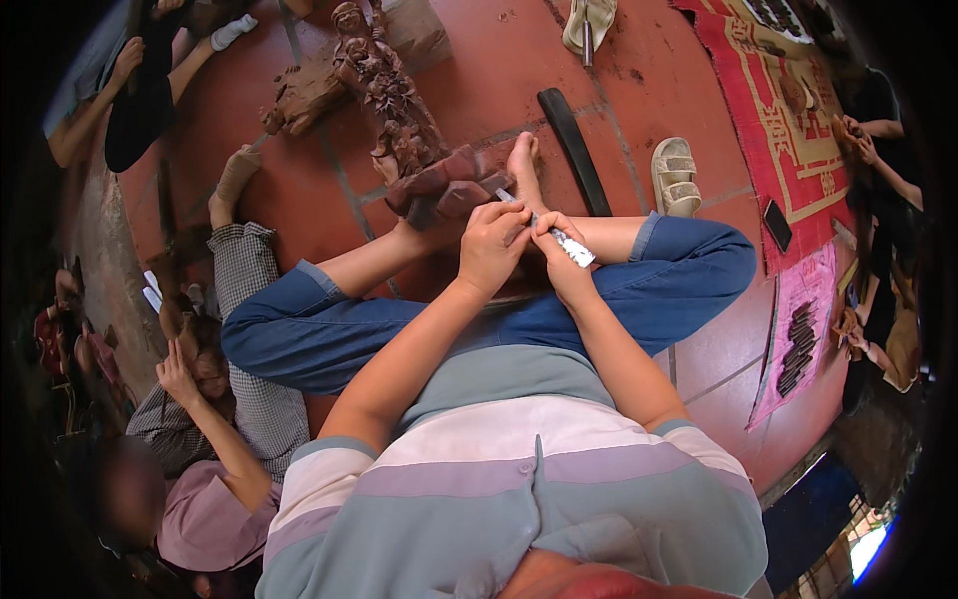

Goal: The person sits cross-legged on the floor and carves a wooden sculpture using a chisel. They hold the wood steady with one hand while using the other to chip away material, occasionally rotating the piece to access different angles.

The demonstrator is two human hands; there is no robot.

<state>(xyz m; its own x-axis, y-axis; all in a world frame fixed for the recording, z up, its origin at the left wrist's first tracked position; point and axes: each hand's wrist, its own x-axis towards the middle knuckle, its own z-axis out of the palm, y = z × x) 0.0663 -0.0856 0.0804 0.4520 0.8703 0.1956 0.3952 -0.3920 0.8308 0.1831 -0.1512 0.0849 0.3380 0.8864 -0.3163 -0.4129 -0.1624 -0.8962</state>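
Note:
Above my crossed legs, both hands are closed round a slim carving tool with a pale blade and a silvery white handle (571,247). My left hand (491,245) pinches it toward the blade end, which points at the base of a carved wooden statue (394,100). My right hand (565,262) grips it farther back, and the handle end sticks out past the fingers. The reddish-brown statue leans away from me, with its rock-like base (449,186) close to my feet. Whether the blade touches the base, I cannot tell.
A long black bar (575,150) lies beyond my right foot, near a beige sandal (677,178). A rough wood block (307,95) is behind the statue. On the right are a red patterned mat (768,130), a phone (776,227) and several dark tools (798,344). Other people sit on both sides.

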